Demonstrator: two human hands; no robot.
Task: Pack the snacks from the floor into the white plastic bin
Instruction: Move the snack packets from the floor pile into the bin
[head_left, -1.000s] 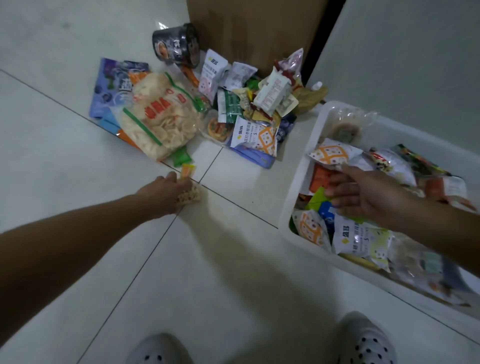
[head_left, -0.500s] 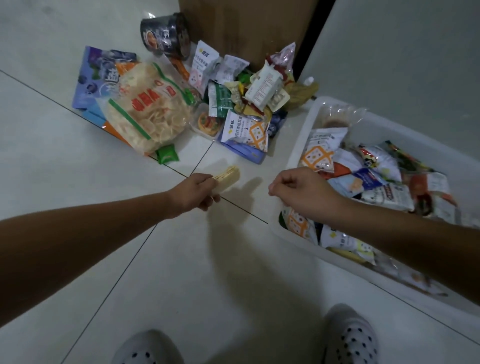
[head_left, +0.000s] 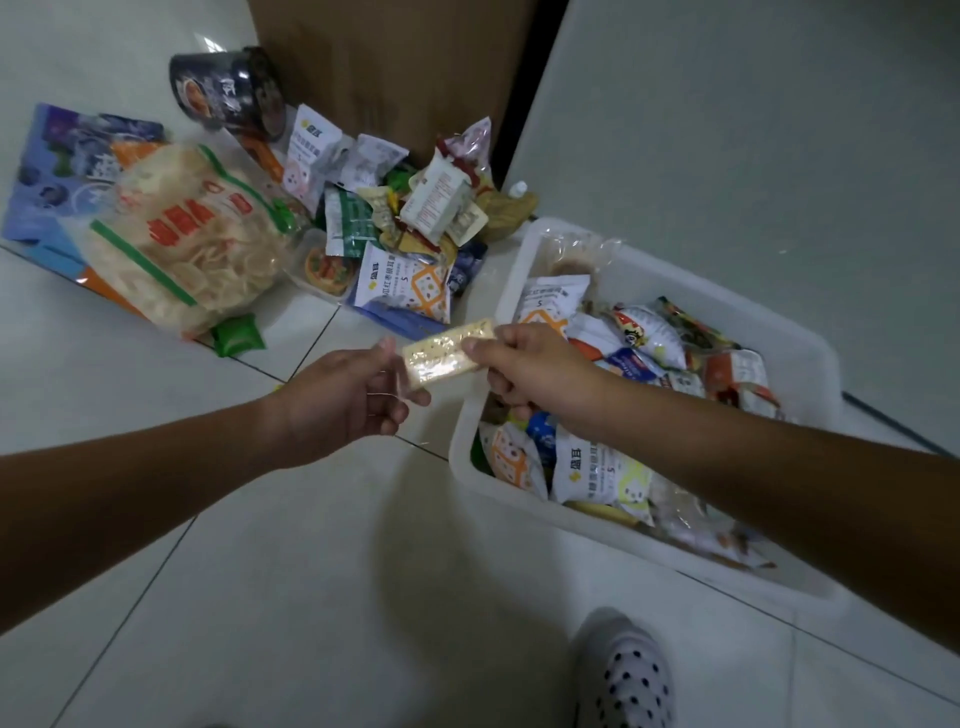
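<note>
A small clear-wrapped pale cracker pack (head_left: 441, 356) hangs above the floor just left of the white plastic bin (head_left: 727, 306). My left hand (head_left: 343, 405) pinches its left end and my right hand (head_left: 524, 364) pinches its right end. The bin holds several snack packets, with my right forearm crossing over it. A pile of snacks (head_left: 405, 218) lies on the floor beyond my hands, including a big bag of pale chips (head_left: 192, 244), a white and orange packet (head_left: 405, 286) and a small green packet (head_left: 239, 335).
A dark instant noodle cup (head_left: 228, 93) lies on its side behind the pile, next to a brown cardboard box (head_left: 395, 67). A blue flat bag (head_left: 67, 176) sticks out under the chips. A grey wall rises on the right. My spotted slipper (head_left: 623, 675) stands below.
My left hand lifted the cracker pack off the floor and carried it right. My right hand left the bin, moved left and took hold of the pack's other end.
</note>
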